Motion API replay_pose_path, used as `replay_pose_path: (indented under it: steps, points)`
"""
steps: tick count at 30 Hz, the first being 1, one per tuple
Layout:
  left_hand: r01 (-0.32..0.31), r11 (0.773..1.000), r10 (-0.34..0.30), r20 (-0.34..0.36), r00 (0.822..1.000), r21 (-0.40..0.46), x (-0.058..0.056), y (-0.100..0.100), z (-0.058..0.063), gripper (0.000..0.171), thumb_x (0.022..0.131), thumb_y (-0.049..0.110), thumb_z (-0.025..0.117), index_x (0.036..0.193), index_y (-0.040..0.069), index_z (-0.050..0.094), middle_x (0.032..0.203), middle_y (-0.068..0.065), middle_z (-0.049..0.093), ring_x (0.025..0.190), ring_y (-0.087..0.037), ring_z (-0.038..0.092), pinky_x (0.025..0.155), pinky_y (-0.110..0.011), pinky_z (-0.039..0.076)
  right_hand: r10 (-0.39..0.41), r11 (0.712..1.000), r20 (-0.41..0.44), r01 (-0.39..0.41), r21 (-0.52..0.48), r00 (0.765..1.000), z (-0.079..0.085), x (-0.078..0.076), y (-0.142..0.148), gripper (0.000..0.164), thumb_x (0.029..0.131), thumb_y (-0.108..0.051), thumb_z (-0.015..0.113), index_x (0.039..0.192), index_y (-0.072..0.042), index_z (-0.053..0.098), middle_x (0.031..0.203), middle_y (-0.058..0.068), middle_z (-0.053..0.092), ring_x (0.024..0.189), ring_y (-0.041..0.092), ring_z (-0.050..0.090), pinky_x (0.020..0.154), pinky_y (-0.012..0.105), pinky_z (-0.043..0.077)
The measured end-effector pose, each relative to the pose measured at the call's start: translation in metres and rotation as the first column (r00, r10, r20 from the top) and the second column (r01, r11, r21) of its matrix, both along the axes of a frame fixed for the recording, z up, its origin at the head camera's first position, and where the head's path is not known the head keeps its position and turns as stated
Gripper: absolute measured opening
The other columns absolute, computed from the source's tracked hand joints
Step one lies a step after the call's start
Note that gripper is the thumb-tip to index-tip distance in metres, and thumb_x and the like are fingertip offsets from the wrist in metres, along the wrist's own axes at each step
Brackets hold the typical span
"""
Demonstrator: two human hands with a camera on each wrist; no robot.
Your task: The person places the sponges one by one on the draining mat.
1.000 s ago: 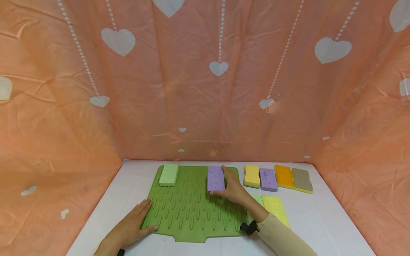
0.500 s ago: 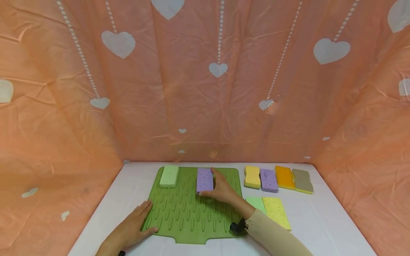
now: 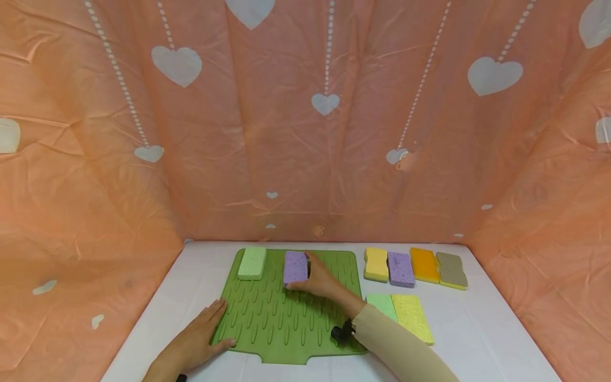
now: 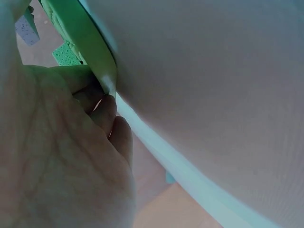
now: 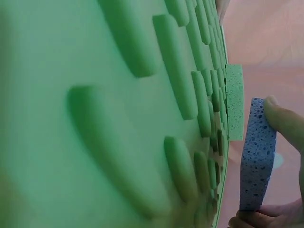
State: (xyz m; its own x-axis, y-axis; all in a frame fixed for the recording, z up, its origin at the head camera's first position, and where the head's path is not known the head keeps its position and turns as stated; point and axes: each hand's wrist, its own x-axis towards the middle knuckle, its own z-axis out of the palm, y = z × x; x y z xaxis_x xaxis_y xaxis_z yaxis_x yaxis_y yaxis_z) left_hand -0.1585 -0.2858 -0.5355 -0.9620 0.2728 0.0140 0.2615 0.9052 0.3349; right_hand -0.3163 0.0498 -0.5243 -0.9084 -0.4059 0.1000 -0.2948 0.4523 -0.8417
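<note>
A purple sponge [image 3: 296, 268] is pinched between the thumb and fingers of my right hand [image 3: 322, 278], over the back middle of a green ridged mat [image 3: 286, 323]. In the right wrist view the purple sponge [image 5: 258, 156] stands apart from the mat's surface, thumb at one end and fingers at the other. My left hand [image 3: 195, 334] rests at the mat's left edge with its fingers extended; in the left wrist view the left hand [image 4: 71, 142] touches the mat's rim [image 4: 102, 61]. A pale green sponge [image 3: 252, 263] lies on the mat's back left corner.
Right of the mat, on the white table [image 3: 482, 329], lie a yellow sponge [image 3: 376, 263], another purple sponge [image 3: 401, 269], an orange sponge [image 3: 424, 264] and a grey-topped sponge [image 3: 451, 269]. Nearer are a green sponge [image 3: 382, 305] and a speckled yellow one. An orange heart-print curtain [image 3: 305, 175] surrounds the table.
My right hand has carried the purple sponge leftward across the mat, nearer the pale green sponge. The forearm no longer covers the green sponge beside the mat. My left hand has stayed in place.
</note>
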Motion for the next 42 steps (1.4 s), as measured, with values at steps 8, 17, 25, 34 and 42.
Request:
replay_pose_path:
  steps: [8,17,25,34,42]
  points:
    - [0.003,1.000,-0.003,-0.004,1.000,-0.003,0.000,-0.001,-0.001,0.104,0.094,0.068,0.071,0.161,-0.007,0.041,0.169,-0.025,0.037,0.154,-0.049,0.037,0.121,-0.063,0.038,0.012,1.000,0.015,-0.012,0.016,1.000,0.000,-0.006,-0.015,0.119,0.082,-0.033,0.097,0.166,0.008,0.023,0.162,0.031,0.041,0.140,0.044,0.051,0.116,0.060,0.046]
    - [0.003,1.000,-0.003,-0.014,1.000,-0.003,-0.002,-0.003,-0.005,0.105,0.094,0.068,0.071,0.161,-0.007,0.042,0.169,-0.025,0.038,0.154,-0.049,0.038,0.121,-0.063,0.038,0.027,1.000,0.006,-0.027,-0.016,1.000,-0.007,-0.016,-0.033,0.120,0.082,-0.028,0.097,0.165,0.011,0.021,0.156,0.030,0.047,0.134,0.041,0.055,0.117,0.060,0.045]
    - [0.005,1.000,-0.005,-0.034,0.999,-0.007,0.000,-0.003,-0.003,0.103,0.094,0.068,0.071,0.160,-0.007,0.043,0.168,-0.025,0.039,0.153,-0.048,0.039,0.121,-0.062,0.039,0.006,1.000,0.002,-0.006,0.006,1.000,-0.010,-0.024,-0.046,0.119,0.081,-0.028,0.097,0.165,0.011,0.023,0.151,0.030,0.050,0.130,0.041,0.057,0.111,0.059,0.050]
    - [0.010,1.000,-0.010,-0.060,0.998,-0.012,0.000,-0.001,-0.001,0.102,0.095,0.066,0.071,0.159,-0.007,0.044,0.167,-0.025,0.041,0.152,-0.048,0.040,0.120,-0.062,0.040,-0.005,0.999,-0.005,0.005,0.039,1.000,-0.009,-0.028,-0.055,0.119,0.082,-0.028,0.097,0.165,0.010,0.022,0.160,0.030,0.044,0.141,0.044,0.051,0.119,0.059,0.044]
    - [0.007,1.000,-0.007,-0.049,0.999,-0.004,0.000,-0.001,-0.003,0.103,0.094,0.067,0.071,0.160,-0.007,0.043,0.168,-0.025,0.039,0.153,-0.049,0.039,0.121,-0.062,0.039,-0.037,0.997,0.016,0.035,0.067,0.999,-0.006,-0.024,-0.061,0.119,0.083,-0.027,0.096,0.165,0.013,0.020,0.164,0.033,0.037,0.148,0.047,0.044,0.124,0.058,0.039]
